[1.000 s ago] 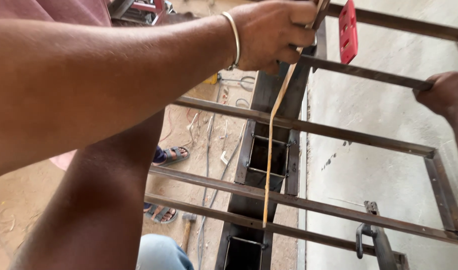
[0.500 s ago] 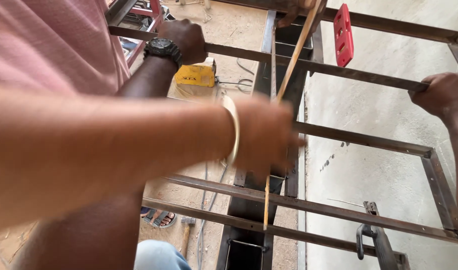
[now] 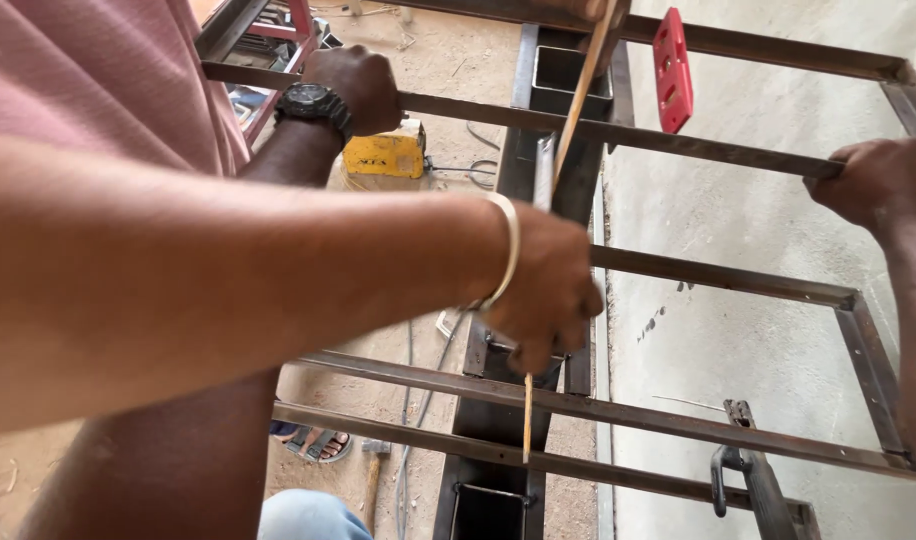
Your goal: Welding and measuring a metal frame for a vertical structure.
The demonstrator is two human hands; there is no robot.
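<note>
The left hand (image 3: 543, 295), a second ago high on the wooden stick (image 3: 578, 110) near the top bar, now grips it lower, just above the lower bars.

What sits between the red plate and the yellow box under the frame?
In the head view, the dark upright steel channel and a slanting thin wooden strip lie between the red plate and yellow box.

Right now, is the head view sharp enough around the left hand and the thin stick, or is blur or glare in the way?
Head view: even daylight, no glare; left hand slightly soft, near forearm blurred, thin stick readable against the steel frame; right hand sharp at the edge.
</note>
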